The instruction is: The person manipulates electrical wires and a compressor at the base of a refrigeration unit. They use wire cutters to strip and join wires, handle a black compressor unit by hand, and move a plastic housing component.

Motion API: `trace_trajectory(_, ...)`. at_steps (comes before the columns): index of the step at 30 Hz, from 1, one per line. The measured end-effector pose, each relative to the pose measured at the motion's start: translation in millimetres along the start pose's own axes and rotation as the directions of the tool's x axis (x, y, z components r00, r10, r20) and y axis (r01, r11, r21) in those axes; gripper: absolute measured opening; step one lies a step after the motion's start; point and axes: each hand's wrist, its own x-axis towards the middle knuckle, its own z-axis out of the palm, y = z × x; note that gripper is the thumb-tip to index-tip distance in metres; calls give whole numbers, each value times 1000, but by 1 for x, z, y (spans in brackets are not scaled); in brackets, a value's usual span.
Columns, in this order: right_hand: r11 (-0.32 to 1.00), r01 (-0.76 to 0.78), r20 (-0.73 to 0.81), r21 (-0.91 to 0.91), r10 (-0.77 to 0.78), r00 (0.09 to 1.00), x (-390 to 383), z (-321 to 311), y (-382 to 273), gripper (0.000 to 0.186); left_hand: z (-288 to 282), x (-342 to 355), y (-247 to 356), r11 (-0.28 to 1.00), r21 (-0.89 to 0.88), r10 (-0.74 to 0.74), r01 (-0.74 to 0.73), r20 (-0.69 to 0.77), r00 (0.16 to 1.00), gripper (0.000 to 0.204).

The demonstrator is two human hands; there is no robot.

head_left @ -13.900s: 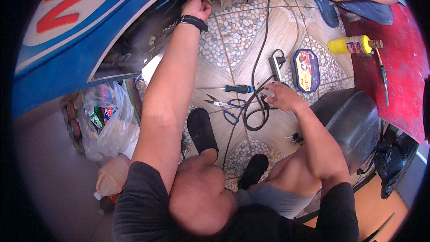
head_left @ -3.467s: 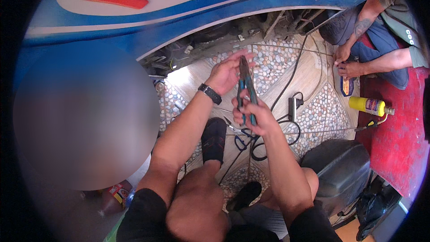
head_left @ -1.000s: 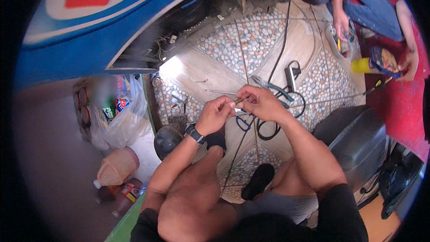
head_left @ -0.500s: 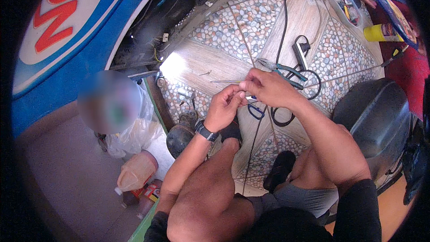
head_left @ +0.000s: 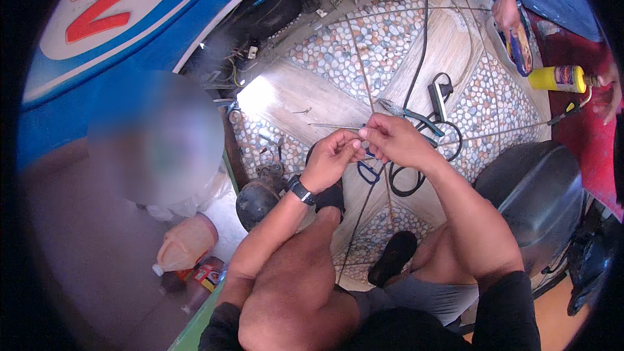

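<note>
My left hand (head_left: 333, 158) and my right hand (head_left: 398, 142) meet above the tiled floor, fingertips pinched close together. A small greyish piece shows between them, too small to name. A thin metal rod (head_left: 335, 125) points left from beside my right fingers; its right end is hidden behind them. Just beyond my right hand lie pliers (head_left: 422, 119) with teal and dark handles, jaws apart. Below my fingertips, the blue-handled loop of a tool (head_left: 369, 172), perhaps scissors, rests on the floor, partly covered by my hands.
A black-and-white power strip (head_left: 440, 97) and its cable lie at right, beside a black rounded case (head_left: 533, 195). Another person's hand (head_left: 506, 14) holds a colourful flat item (head_left: 518, 49) near a yellow canister (head_left: 558, 78). Jugs (head_left: 188, 244) stand left.
My view has shifted slightly. My hands stay pinched together, the fingers shifting a little. At the far right, the other person's hand and colourful item have moved; another hand appears by the yellow canister.
</note>
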Motion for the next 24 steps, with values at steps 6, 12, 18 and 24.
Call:
trace_trajectory(6,903,345,-55,-256,-369,928,-6,-7,-3,8,-9,4,-7,989,-75,-119,129,128,985,22)
trace_trajectory(12,955,285,-84,80,-278,957,-2,-19,4,23,-7,4,-11,982,-170,-61,77,102,993,25)
trace_trajectory(18,987,162,37,15,-163,986,-1,-21,-3,23,-9,4,-15,993,-117,-9,16,57,998,32)
trace_trajectory(24,985,144,-2,-93,-145,989,2,-15,13,20,-3,9,-17,988,-152,-30,29,-6,1000,21)
